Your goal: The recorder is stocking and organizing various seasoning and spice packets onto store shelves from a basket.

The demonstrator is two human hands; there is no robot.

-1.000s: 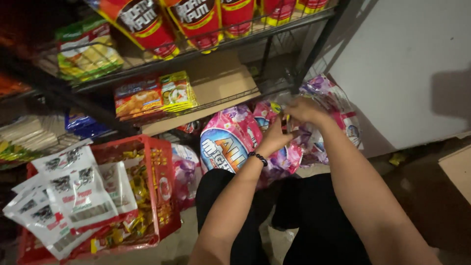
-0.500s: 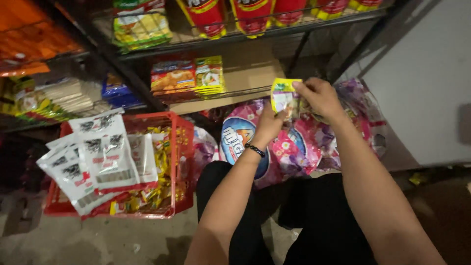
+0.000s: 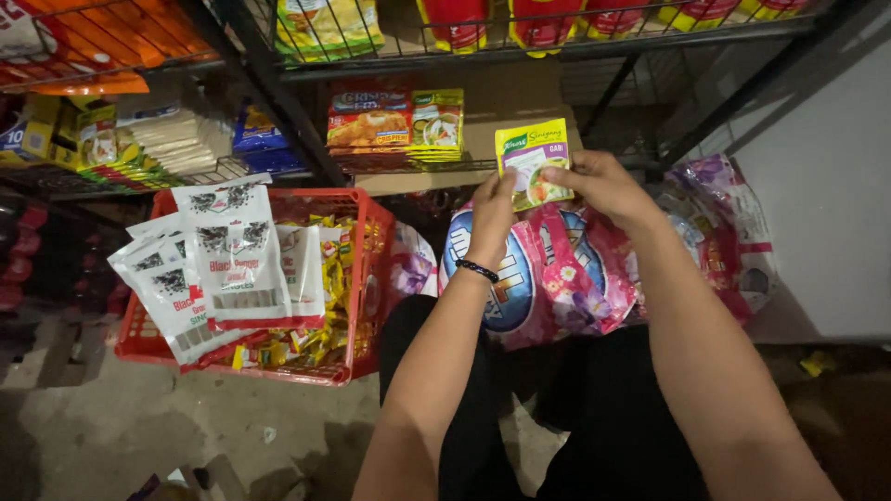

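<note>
Upper centre of frame: small flat yellow-green sachet (image 3: 532, 163), glossy, purple band, pinched upright between both hands. Left hand (image 3: 492, 209) grips its lower left edge; right hand (image 3: 601, 186) its right edge. Below: shiny pink bags (image 3: 580, 278). Left of centre: red mesh basket (image 3: 364, 278) with white pouches (image 3: 232, 246). Behind: wire shelf (image 3: 520, 51).

Yellow-green sachet (image 3: 533, 163), red basket (image 3: 369, 278), white/black pouches (image 3: 232, 246), pink floral bags (image 3: 580, 278)
</note>
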